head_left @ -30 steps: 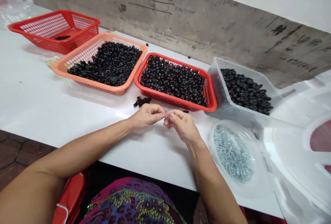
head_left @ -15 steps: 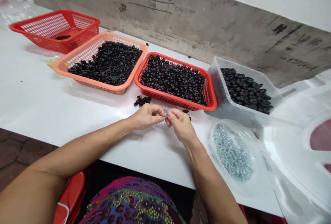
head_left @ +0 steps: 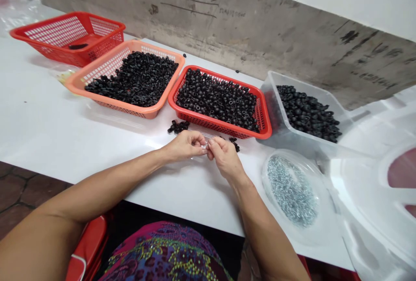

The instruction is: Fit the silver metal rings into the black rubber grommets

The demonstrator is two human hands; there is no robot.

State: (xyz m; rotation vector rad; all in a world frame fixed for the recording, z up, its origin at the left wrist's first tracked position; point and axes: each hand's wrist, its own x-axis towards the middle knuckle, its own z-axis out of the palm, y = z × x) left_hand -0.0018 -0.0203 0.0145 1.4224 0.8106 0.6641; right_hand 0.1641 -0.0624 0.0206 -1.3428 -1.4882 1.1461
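Note:
My left hand (head_left: pixel 185 145) and my right hand (head_left: pixel 224 155) meet over the white table (head_left: pixel 42 125), fingertips pinched together on a tiny silvery piece (head_left: pixel 204 146) that is too small to name. A thin clear strand seems to run from the fingers across the table. Just beyond the hands lie two little clusters of loose black beads (head_left: pixel 178 127), in front of a red basket (head_left: pixel 264 131) heaped with black beads.
An orange basket (head_left: pixel 73 82) of black beads, a nearly bare red basket (head_left: pixel 19 34) and a clear tub (head_left: pixel 276 131) of black beads line the back. A clear dish of small metal pieces (head_left: pixel 292 190) sits right. White foam trays (head_left: pixel 383 211) fill the far right.
Both hands stay pinched together and have shifted slightly away from me toward the red basket. Nothing else moved.

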